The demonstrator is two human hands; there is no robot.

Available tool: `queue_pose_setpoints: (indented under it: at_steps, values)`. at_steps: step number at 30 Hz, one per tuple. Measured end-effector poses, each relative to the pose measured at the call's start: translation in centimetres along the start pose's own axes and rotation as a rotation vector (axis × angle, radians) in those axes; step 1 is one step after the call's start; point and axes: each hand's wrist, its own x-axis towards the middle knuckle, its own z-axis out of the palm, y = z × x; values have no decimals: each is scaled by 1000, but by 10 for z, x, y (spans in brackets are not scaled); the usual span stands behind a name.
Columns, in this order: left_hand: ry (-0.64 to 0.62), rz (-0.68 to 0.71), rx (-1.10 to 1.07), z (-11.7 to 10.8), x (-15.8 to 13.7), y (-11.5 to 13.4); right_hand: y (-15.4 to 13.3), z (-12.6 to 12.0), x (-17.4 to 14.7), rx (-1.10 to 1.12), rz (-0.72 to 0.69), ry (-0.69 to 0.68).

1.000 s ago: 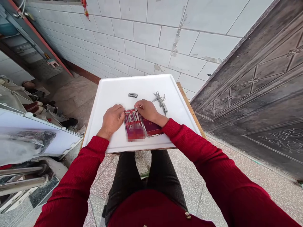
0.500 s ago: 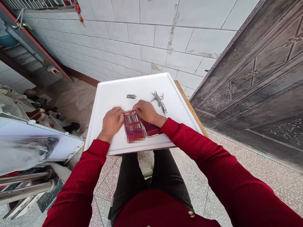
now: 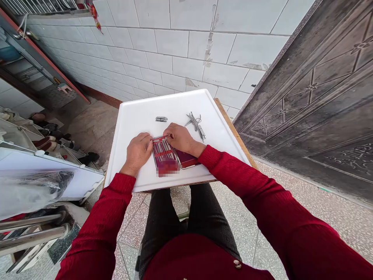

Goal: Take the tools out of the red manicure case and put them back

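Note:
A red manicure case (image 3: 187, 158) lies unfolded on a white tabletop (image 3: 140, 111), with several slim metal manicure tools (image 3: 163, 147) held in its left panel by red loops. My left hand (image 3: 139, 151) grips the upper left edge of this panel between thumb and curled fingers. At the panel's upper right corner, my right hand (image 3: 181, 138) pinches what looks like a small metal manicure tool, mostly hidden by the fingers. Its wrist lies over the case's right panel. Beyond the hands rests a nail clipper (image 3: 161, 119); to the right lie scissors and other metal tools (image 3: 196, 125).
A white tiled wall (image 3: 171, 42) rises behind the table. On the right stands a dark patterned door (image 3: 314, 93). Shelves with shoes (image 3: 48, 142) and a plastic-wrapped item (image 3: 35, 190) are at the left. Terrazzo floor (image 3: 247, 229) surrounds my legs.
My right fingers have shifted slightly at the case's top corner, and a little more metal shows by the thumb. The left hand keeps its hold; the loose tools have not moved.

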Motion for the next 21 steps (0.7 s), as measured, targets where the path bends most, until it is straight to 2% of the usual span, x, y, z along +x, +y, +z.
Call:
queue_pose_setpoints:
  at_steps: [8, 14, 21]
  values:
    - [-10, -13, -5, 0, 0, 0, -5, -3, -4, -39, -31, 34]
    - [-11, -20, 11, 1, -1, 0, -15, -10, -8, -170, -56, -73]
    - [-14, -15, 27, 3, 0, 0, -30, -19, -14, -437, -107, -219]
